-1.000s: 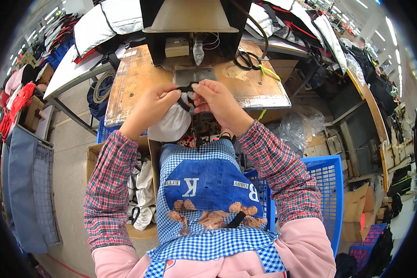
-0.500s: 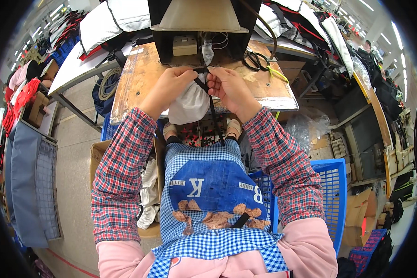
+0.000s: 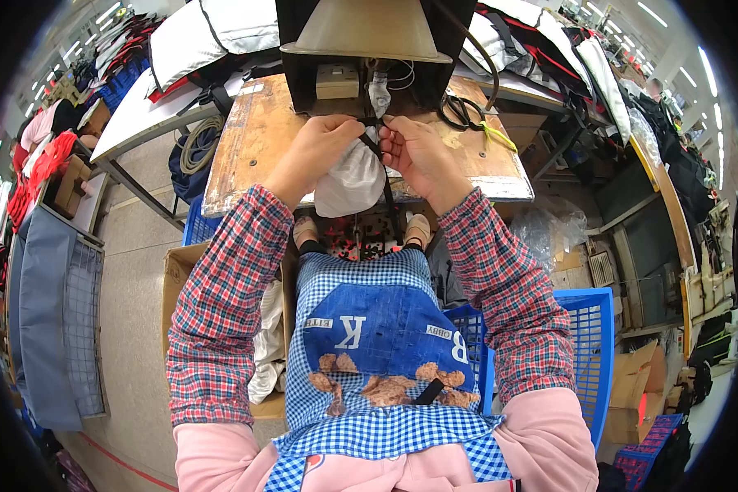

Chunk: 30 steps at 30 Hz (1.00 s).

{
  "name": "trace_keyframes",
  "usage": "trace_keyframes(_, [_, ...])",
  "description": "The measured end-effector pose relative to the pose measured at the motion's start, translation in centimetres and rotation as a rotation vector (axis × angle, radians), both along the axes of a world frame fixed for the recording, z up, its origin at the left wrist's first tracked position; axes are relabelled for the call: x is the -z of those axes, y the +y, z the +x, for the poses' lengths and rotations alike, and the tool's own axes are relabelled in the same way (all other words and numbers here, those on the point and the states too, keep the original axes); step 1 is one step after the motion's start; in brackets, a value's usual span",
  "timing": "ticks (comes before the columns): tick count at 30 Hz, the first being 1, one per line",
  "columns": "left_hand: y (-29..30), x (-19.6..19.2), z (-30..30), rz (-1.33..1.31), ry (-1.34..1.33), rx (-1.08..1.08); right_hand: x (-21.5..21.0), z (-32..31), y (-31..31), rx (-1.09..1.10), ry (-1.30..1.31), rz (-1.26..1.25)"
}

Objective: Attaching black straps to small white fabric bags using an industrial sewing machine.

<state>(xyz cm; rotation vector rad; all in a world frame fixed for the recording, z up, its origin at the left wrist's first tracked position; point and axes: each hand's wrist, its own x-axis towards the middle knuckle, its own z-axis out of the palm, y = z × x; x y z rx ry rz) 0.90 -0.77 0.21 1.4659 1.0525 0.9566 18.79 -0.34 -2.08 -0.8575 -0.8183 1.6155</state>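
Beneath the black machine [image 3: 459, 20], both hands meet over the front of a worn wooden worktop [image 3: 250, 148]. My left hand [image 3: 316, 156] is closed, thumb and fingers pinching a narrow black strap [image 3: 388, 190]. Close beside it, my right hand [image 3: 422, 160] pinches the same strap with thumb and forefinger, its other fingers curled. One length of the strap hangs down between the hands toward my lap. White fabric [image 3: 348, 184] droops under my left hand, past the worktop's front edge. The strap's far end is hidden by the fingers and machine.
Black-handled scissors [image 3: 463, 113] with a yellow tie lie on the worktop's right. A cream hood [image 3: 365, 33] hangs over the work spot. Blue plastic crate [image 3: 586, 353] stands right of my lap, cardboard box [image 3: 184, 283] left. White-and-black goods [image 3: 193, 45] cover the side table.
The whole view has shifted slightly, so the scene sits a little further right. Both hands keep their pinch on the strap, and the right hand's fingers have shifted slightly.
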Motion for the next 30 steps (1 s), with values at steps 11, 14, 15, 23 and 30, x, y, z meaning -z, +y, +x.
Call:
trace_keyframes(11, [0.1, 0.5, 0.3, -0.015, -0.114, 0.021, -0.2, -0.3, -0.2, 0.031, -0.003, 0.004])
trace_keyframes(14, [0.0, 0.7, 0.5, -0.032, -0.173, 0.010, -0.2, -0.5, -0.2, 0.048, -0.002, 0.000])
trace_keyframes(15, [-0.1, 0.6, 0.6, -0.040, -0.193, -0.013, -0.1, -0.6, -0.2, 0.056, -0.002, -0.003])
trace_keyframes(23, [0.2, 1.0, 0.8, -0.045, -0.219, -0.034, -0.1, -0.9, -0.2, 0.099, 0.019, -0.008])
trace_keyframes(30, [-0.1, 1.0, 0.9, -0.085, -0.311, 0.005, -0.3, -1.1, -0.6, 0.127, 0.035, -0.012])
